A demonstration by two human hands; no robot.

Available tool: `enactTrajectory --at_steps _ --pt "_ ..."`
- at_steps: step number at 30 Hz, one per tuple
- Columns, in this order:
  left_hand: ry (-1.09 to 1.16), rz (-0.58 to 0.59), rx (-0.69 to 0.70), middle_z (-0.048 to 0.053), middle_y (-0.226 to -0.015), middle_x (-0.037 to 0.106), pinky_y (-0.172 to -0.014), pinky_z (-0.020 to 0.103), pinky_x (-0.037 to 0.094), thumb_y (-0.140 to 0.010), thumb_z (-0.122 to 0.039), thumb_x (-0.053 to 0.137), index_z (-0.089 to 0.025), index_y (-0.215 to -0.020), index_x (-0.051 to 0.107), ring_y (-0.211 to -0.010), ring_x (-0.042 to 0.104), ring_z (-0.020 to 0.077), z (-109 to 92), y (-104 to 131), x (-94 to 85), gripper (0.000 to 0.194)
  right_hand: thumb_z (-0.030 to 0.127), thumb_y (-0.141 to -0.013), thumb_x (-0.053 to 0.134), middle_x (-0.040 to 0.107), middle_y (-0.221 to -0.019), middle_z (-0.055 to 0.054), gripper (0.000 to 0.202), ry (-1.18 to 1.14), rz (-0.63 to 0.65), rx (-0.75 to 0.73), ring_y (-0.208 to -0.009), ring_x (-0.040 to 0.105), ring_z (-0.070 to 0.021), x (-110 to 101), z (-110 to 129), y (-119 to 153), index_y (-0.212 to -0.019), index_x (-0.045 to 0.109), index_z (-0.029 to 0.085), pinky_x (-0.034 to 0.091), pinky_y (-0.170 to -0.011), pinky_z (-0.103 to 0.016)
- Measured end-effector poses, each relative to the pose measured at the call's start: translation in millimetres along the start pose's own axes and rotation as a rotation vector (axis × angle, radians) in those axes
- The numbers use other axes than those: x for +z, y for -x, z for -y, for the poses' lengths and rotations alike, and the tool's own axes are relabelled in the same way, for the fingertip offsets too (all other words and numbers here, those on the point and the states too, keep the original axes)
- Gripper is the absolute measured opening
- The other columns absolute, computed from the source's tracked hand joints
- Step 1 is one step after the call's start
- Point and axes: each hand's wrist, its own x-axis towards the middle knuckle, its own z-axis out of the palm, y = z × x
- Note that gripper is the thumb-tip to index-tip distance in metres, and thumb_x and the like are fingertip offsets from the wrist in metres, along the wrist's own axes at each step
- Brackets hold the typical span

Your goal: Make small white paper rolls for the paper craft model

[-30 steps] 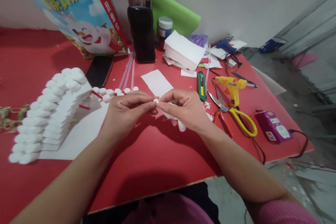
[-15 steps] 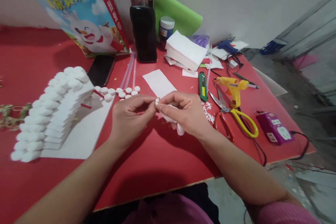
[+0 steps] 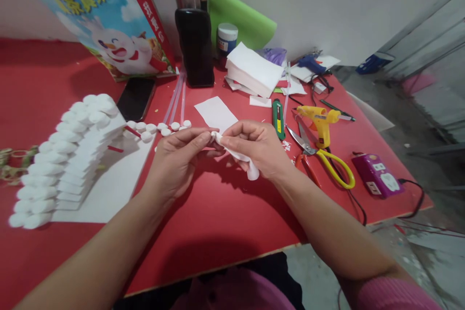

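A soft white strip, perhaps tissue or cloth, is pinched between both hands above the red table. My left hand grips its twisted end between thumb and forefinger. Close beside it, my right hand holds the strip with thumb and fingers, and the loose tail hangs below the palm. Just behind the fingers lies a white paper sheet. Several small white round pads sit left of it. At the left, a stepped white structure edged with round pads stands on a white board.
Yellow-handled scissors, red-handled pliers, a yellow glue gun, a green cutter and a purple power socket lie at the right. Behind are a paper stack, a black phone and a printed bag.
The white strip shows more between my fingertips, its end now twisted. My right hand has risen slightly and turned. The whole view has shifted a little.
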Motion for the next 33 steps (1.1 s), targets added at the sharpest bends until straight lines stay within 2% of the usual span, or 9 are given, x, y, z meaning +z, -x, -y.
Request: enactTrajectory --at_steps 4,7,12,15,17,21,25,29,33 --pt "-0.121 0.007 0.054 0.004 -0.084 0.083 -0.078 0.034 0.067 -0.075 -0.025 0.093 -0.022 -0.088 0.086 -0.073 0.077 0.0185 3.0 0.2 -3.7 0.016 0.047 -0.079 0.089 0.067 -0.059 0.006 0.034 0.007 -0.012 0.045 -0.038 0.052 -0.0056 1.3 -0.1 0.0 -0.082 0.071 0.018 0.046 -0.037 -0.018" --pt "-0.294 -0.006 0.142 0.004 -0.084 0.082 -0.074 0.033 0.066 -0.081 -0.029 0.089 -0.023 -0.092 0.085 -0.072 0.077 0.0187 3.7 1.5 -7.3 0.014 0.046 -0.079 0.088 0.066 -0.057 0.006 0.033 0.032 -0.019 0.064 -0.036 0.051 -0.0058 2.2 2.3 1.0 -0.082 0.070 0.019 0.050 -0.041 -0.020" --pt "-0.510 -0.015 0.245 0.003 -0.085 0.080 -0.064 0.029 0.061 -0.085 -0.031 0.084 -0.023 -0.092 0.083 -0.066 0.073 0.0166 -2.1 5.3 -7.0 0.011 0.044 -0.082 0.084 0.059 -0.048 0.008 0.029 0.151 -0.023 0.073 -0.032 0.049 -0.0079 2.5 9.2 4.5 -0.082 0.070 0.019 0.032 -0.028 -0.018" --pt "-0.593 -0.029 0.293 0.002 -0.086 0.079 -0.065 0.030 0.059 -0.087 -0.029 0.081 -0.023 -0.091 0.081 -0.066 0.072 0.0166 -4.4 7.5 -4.2 0.007 0.045 -0.081 0.086 0.060 -0.049 0.007 0.030 0.150 -0.029 0.091 -0.032 0.049 -0.0081 2.8 8.5 4.8 -0.082 0.071 0.019 0.033 -0.028 -0.018" --pt "-0.720 -0.056 0.418 0.002 -0.086 0.078 -0.069 0.032 0.057 -0.088 -0.025 0.078 -0.023 -0.088 0.080 -0.071 0.071 0.0175 -3.6 8.2 -3.6 0.003 0.046 -0.077 0.089 0.063 -0.051 0.007 0.033 0.100 -0.043 0.110 -0.035 0.052 -0.0081 4.1 5.1 3.5 -0.082 0.071 0.019 0.037 -0.031 -0.018" --pt "-0.966 -0.064 0.725 0.004 -0.084 0.077 -0.078 0.034 0.053 -0.089 -0.017 0.073 -0.023 -0.085 0.078 -0.082 0.069 0.0209 2.9 6.6 -8.5 0.009 0.047 -0.069 0.094 0.067 -0.057 0.005 0.039 -0.018 -0.087 0.181 -0.036 0.055 -0.0085 9.7 -2.4 0.3 -0.083 0.072 0.017 0.039 -0.033 -0.019" --pt "-1.066 -0.019 0.829 0.006 -0.090 0.079 -0.084 0.038 0.053 -0.089 -0.018 0.074 -0.025 -0.091 0.080 -0.087 0.071 0.0245 9.3 5.1 -13.6 0.010 0.048 -0.069 0.092 0.061 -0.049 0.006 0.038 -0.008 -0.158 0.182 -0.033 0.051 -0.0088 13.9 -3.3 0.9 -0.080 0.072 0.017 0.038 -0.032 -0.020" --pt "-0.961 0.037 0.805 0.005 -0.097 0.082 -0.090 0.039 0.056 -0.094 -0.020 0.071 -0.027 -0.096 0.082 -0.092 0.074 0.0234 7.4 6.5 -9.9 0.013 0.046 -0.073 0.089 0.058 -0.045 0.008 0.033 0.020 -0.183 0.110 -0.029 0.045 -0.0067 11.8 -0.4 2.5 -0.077 0.072 0.018 0.044 -0.035 -0.021" --pt "-0.658 0.060 0.562 0.003 -0.088 0.079 -0.081 0.036 0.059 -0.091 -0.021 0.076 -0.027 -0.088 0.081 -0.081 0.072 0.0196 0.8 3.4 -8.0 0.009 0.049 -0.076 0.089 0.059 -0.047 0.009 0.034 0.061 -0.118 0.072 -0.030 0.045 -0.0062 6.0 1.8 2.7 -0.079 0.072 0.020 0.055 -0.043 -0.023"
